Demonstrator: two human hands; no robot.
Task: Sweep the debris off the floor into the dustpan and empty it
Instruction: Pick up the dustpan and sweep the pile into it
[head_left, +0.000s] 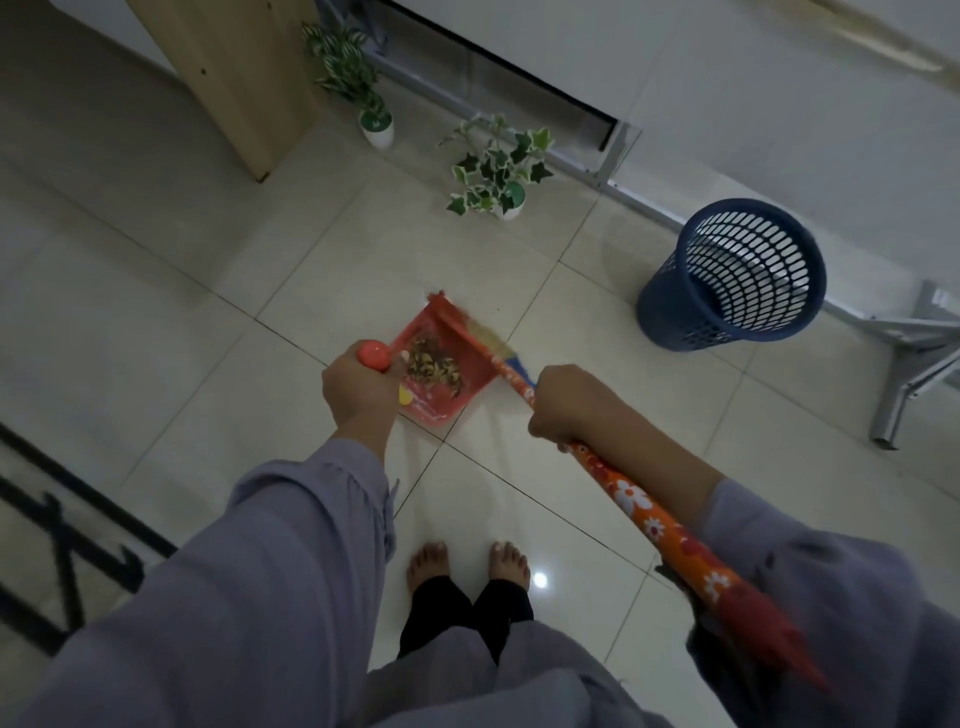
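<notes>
A red dustpan (441, 332) sits low over the tiled floor in the middle of the view, with a pile of brown and yellow debris (434, 364) inside it. My left hand (358, 387) is closed around the dustpan's upright handle, whose round red knob shows above my fingers. My right hand (563, 405) grips the orange flowered broom handle (634, 499). The broom's straw head (485, 335) rests against the dustpan's right edge. A small dark speck lies on the floor just beyond the pan.
A blue mesh waste basket (737, 275) stands on the floor to the right. Two potted plants (496, 166) sit further ahead beside a wooden panel (234, 73). Metal furniture legs (904, 374) are at far right. A patterned rug (62, 561) lies left. My bare feet (467, 564) are below.
</notes>
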